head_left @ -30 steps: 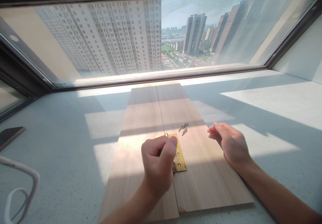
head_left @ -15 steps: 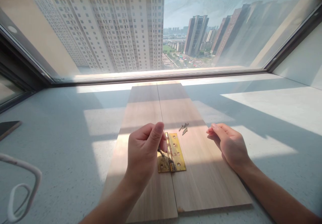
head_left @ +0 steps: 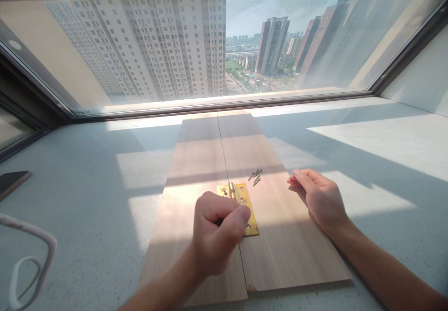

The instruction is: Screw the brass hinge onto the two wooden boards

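A brass hinge [head_left: 254,222] lies opened flat across the seam between two pale wooden boards, the left board [head_left: 185,208] and the right board [head_left: 290,245]. My left hand [head_left: 217,234] is closed in a fist over the hinge's lower left part and covers most of that leaf. Something dark shows inside its curled fingers, too hidden to name. At the hinge's upper left hole a screw head [head_left: 224,191] seems to show. Several loose screws [head_left: 256,177] rest on the right board. Beside that board's right edge, my right hand [head_left: 317,199] is closed in a pinch; its fingertips hide whatever they hold.
Both boards lie on a speckled white sill [head_left: 87,180] beneath a large window [head_left: 196,50]. A white looped cable or handle [head_left: 52,248] is at the lower left. Above it, a dark flat object [head_left: 14,183] reaches in from the left edge.
My left hand has turned and moved right and down over the hinge, uncovering its upper left corner. My right hand stays almost where it was, still pinched.
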Available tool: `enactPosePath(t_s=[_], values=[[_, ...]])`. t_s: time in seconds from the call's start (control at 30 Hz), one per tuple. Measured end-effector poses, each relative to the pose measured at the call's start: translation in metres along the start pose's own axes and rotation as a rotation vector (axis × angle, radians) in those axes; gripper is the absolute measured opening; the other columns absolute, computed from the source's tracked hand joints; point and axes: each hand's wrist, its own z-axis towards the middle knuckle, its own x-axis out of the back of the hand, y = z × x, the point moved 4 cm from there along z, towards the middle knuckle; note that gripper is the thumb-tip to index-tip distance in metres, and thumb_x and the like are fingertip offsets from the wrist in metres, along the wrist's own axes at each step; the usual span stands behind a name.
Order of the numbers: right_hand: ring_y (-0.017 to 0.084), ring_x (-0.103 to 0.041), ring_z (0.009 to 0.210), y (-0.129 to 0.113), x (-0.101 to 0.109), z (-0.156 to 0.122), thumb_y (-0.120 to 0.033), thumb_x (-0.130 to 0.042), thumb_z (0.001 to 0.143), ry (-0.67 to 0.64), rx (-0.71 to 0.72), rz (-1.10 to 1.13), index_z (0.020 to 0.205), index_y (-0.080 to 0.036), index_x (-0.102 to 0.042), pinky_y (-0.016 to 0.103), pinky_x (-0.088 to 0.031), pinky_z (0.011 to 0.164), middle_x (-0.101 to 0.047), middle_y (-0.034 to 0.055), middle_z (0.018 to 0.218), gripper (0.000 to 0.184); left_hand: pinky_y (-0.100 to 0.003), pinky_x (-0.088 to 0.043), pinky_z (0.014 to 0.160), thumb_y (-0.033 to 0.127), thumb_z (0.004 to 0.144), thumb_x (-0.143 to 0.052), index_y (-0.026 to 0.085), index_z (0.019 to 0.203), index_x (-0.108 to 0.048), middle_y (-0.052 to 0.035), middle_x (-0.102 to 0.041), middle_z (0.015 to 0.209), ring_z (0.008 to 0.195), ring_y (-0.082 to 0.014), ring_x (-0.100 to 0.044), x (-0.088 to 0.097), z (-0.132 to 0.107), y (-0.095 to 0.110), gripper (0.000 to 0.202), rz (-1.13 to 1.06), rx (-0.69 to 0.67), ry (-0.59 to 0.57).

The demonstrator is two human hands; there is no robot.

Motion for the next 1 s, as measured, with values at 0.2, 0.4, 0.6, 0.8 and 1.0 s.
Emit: enactPosePath(t_s=[0.2, 0.4, 0.6, 0.8, 1.0], values=[[0.016, -0.060, 0.075, -0.001, -0.001, -0.001, -0.045, -0.071, 0.077, -0.010, 0.005, -0.002, 0.065, -0.020, -0.068, 0.024, -0.054, 0.067, -0.065, 0.0029, 0.072, 0.027, -0.029, -0.011, 0.047, 0.040, 0.087, -0.055, 0.019, 0.047, -0.018, 0.0054, -0.014, 0.047, 0.046, -0.0085, -0.011, 0.004, 0.010, 0.003, 0.058, -0.002, 0.174, -0.319], [0.016, -0.061, 0.075, -0.001, -0.001, 0.000, -0.046, -0.071, 0.077, -0.008, 0.010, -0.007, 0.066, -0.020, -0.069, 0.024, -0.054, 0.067, -0.066, 0.0035, 0.073, 0.028, -0.028, -0.035, 0.055, 0.047, 0.094, -0.042, 0.018, 0.056, -0.050, -0.0015, -0.046, 0.057, 0.057, -0.0145, -0.043, 0.010, -0.007, -0.001, 0.048, 0.076, 0.114, 0.166], [0.017, -0.060, 0.074, 0.000, -0.001, 0.001, -0.046, -0.072, 0.076, -0.006, 0.002, 0.009, 0.065, -0.020, -0.069, 0.025, -0.055, 0.066, -0.065, 0.0039, 0.072, 0.029, -0.025, -0.046, 0.066, 0.042, 0.096, -0.052, 0.019, 0.082, -0.066, 0.0008, -0.058, 0.060, 0.062, -0.0132, -0.055, 0.001, -0.024, 0.001, 0.030, 0.099, 0.077, 0.556], [0.015, -0.060, 0.075, 0.000, -0.002, 0.000, -0.046, -0.072, 0.077, -0.013, -0.027, 0.020, 0.064, -0.020, -0.068, 0.022, -0.053, 0.067, -0.064, 0.0024, 0.073, 0.029, -0.025, -0.022, 0.046, 0.037, 0.093, -0.054, 0.018, 0.053, -0.033, 0.0044, -0.027, 0.051, 0.049, -0.0096, -0.027, -0.010, -0.021, -0.010, 0.049, 0.019, -0.072, 0.488], [0.014, -0.059, 0.077, 0.000, -0.001, -0.001, -0.045, -0.071, 0.078, -0.015, -0.039, 0.009, 0.064, -0.021, -0.068, 0.021, -0.052, 0.069, -0.063, 0.0015, 0.073, 0.028, -0.027, -0.015, 0.046, 0.020, 0.088, -0.047, 0.018, 0.052, -0.021, 0.0042, -0.017, 0.050, 0.046, -0.0085, -0.019, -0.009, -0.009, -0.002, 0.044, 0.047, -0.041, 0.185]])
